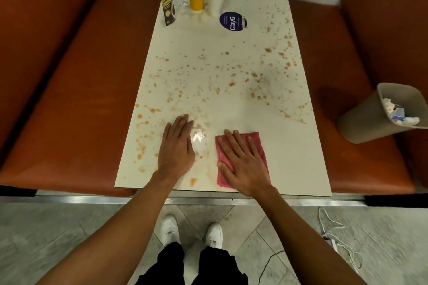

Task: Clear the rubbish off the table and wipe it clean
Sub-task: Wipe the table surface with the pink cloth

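The right hand (243,159) is lying flat, fingers spread wide, pressing the pink cloth (240,157) onto the worktop (231,65) at lower centre. The left hand (177,148) is resting open just left of it. Brown spatter (254,92) is covering the middle; a bin (370,120) holding rubbish is sitting at right.

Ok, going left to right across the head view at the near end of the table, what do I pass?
Left bench → left hand → cloth under the right hand → bin on the right bench.
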Demonstrator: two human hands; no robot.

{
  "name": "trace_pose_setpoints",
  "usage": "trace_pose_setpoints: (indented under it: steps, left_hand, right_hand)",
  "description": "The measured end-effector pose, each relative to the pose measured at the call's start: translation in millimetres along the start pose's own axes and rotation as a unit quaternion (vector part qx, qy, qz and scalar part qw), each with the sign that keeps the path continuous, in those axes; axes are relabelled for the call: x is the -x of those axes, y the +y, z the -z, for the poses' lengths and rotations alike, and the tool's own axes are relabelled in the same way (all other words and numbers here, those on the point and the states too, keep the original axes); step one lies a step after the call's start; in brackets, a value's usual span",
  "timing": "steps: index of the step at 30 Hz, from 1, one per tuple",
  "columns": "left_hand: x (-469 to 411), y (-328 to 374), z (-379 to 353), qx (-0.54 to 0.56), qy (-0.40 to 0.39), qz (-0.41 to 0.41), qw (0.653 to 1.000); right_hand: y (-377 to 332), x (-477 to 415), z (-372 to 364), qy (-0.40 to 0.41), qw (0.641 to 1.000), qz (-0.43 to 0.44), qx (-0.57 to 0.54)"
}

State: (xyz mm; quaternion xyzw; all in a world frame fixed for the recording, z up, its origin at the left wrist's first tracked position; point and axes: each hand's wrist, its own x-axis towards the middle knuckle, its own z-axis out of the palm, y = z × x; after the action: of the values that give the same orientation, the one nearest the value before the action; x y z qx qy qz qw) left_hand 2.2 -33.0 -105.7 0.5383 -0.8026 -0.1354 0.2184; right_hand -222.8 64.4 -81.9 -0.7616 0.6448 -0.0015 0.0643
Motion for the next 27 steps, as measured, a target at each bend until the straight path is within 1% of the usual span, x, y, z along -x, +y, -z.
trace_pose_setpoints:
  steps: [2,3,4,5,7,9,10,11,15,17,18,19,21,22,23,24,27]
  left_hand:
    - [-4.9,-7.2,7.0,-0.03,-0.011,-0.011,0.999]
    - [-9.0,-11.5,11.3,-0.043,-0.015,-0.009,0.999]
    - [-13.3,-16.2,15.3,-0.054,-0.018,-0.003,0.998]
    - [-17.2,-21.3,18.6,-0.062,-0.023,0.0,0.998]
    - [-21.5,-29.6,23.4,-0.07,-0.039,0.002,0.997]
    - [-22.8,-33.8,24.6,-0.072,-0.051,-0.002,0.996]
    - [-22.8,-33.9,25.0,-0.073,-0.053,-0.002,0.996]
    - [-22.6,-33.6,25.2,-0.074,-0.054,-0.001,0.996]
    - [-24.7,-32.6,26.1,-0.071,-0.061,0.0,0.996]
    - [-26.4,-32.8,26.4,-0.071,-0.063,0.002,0.995]
    - [-26.5,-32.5,26.1,-0.074,-0.064,0.003,0.995]
    - [-25.9,-33.0,26.0,-0.079,-0.063,0.006,0.995]
    - [-25.0,-34.1,25.9,-0.086,-0.062,0.008,0.994]
    - [-25.1,-34.6,25.5,-0.087,-0.063,0.009,0.994]
    - [-25.8,-34.6,24.9,-0.088,-0.063,0.011,0.994]
    - [-26.3,-34.1,25.0,-0.089,-0.061,0.012,0.994]
    - [-29.7,-33.1,24.0,-0.092,-0.052,0.019,0.994]
  right_hand:
    - [-6.3,-18.9,-1.2,0.012,0.994,-0.109,-0.001]
    - [-15.7,-29.8,-2.0,0.014,0.989,-0.15,-0.009]
    - [-27.4,-38.3,-2.0,0.016,0.985,-0.169,-0.021]
    - [-38.9,-41.9,-2.4,0.016,0.986,-0.166,-0.029]
    - [-53.8,-31.3,-4.2,0.011,0.994,-0.11,-0.025]
    - [-50.5,-10.1,-3.5,0.009,0.998,-0.056,-0.022]
    - [-44.0,-2.9,-3.0,0.012,0.998,-0.052,-0.026]
    - [-37.1,-0.2,-3.0,0.018,0.997,-0.07,-0.03]
    - [-33.6,-32.3,-5.1,0.03,0.974,-0.216,-0.059]
    - [-48.3,-49.6,-6.2,0.036,0.967,-0.245,-0.066]
    - [-54.9,-51.3,-7.0,0.039,0.969,-0.237,-0.059]
    - [-59.6,-48.4,-7.7,0.037,0.977,-0.206,-0.049]
    - [-59.1,-31.7,-7.7,0.025,0.993,-0.113,-0.035]
    - [-53.3,-23.6,-5.8,0.018,0.996,-0.083,-0.034]
    - [-44.0,-20.8,-4.9,0.018,0.996,-0.081,-0.029]
    - [-35.7,-23.4,-4.7,0.025,0.993,-0.111,-0.027]
    - [-29.9,-62.3,-3.8,0.037,0.969,-0.241,-0.033]
